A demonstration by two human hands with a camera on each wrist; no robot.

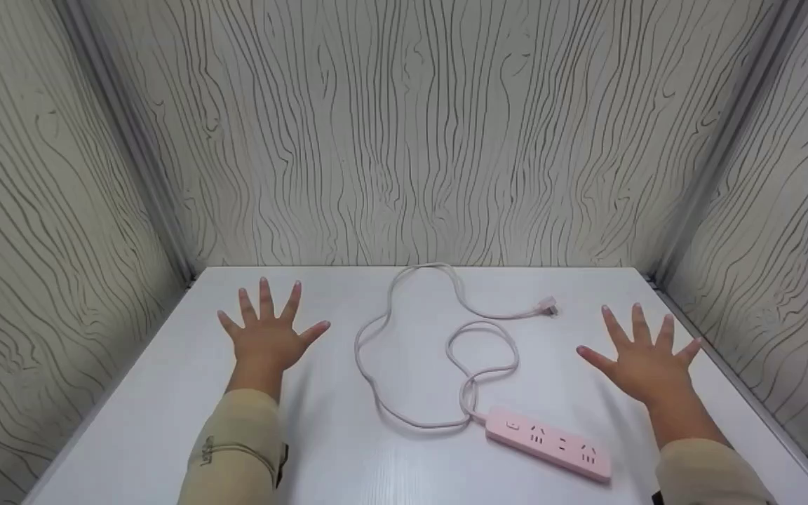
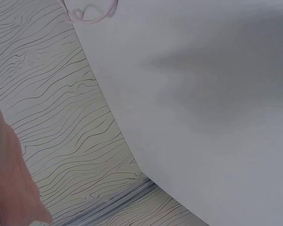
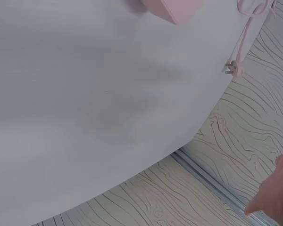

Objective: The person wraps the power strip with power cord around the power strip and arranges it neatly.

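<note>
A pink power strip (image 1: 548,443) lies at a slant near the front of the white table, right of the middle. From its left end a pale pink cord (image 1: 418,425) runs in a small loop and a wide curve up to the table's back edge. The cord ends in a plug (image 1: 548,306) with metal prongs, which also shows in the right wrist view. To the left of the cord my left hand (image 1: 268,341) is held with fingers spread, holding nothing. My right hand (image 1: 649,368), fingers likewise spread, hovers right of the plug and power strip. Shadows fall on the table beneath both hands.
The white table (image 1: 390,463) is bounded by wood-grain patterned panels (image 1: 404,140) at the back and both sides. Grey metal posts (image 1: 127,140) stand in the back corners. Beige sleeves (image 1: 232,449) cover both forearms.
</note>
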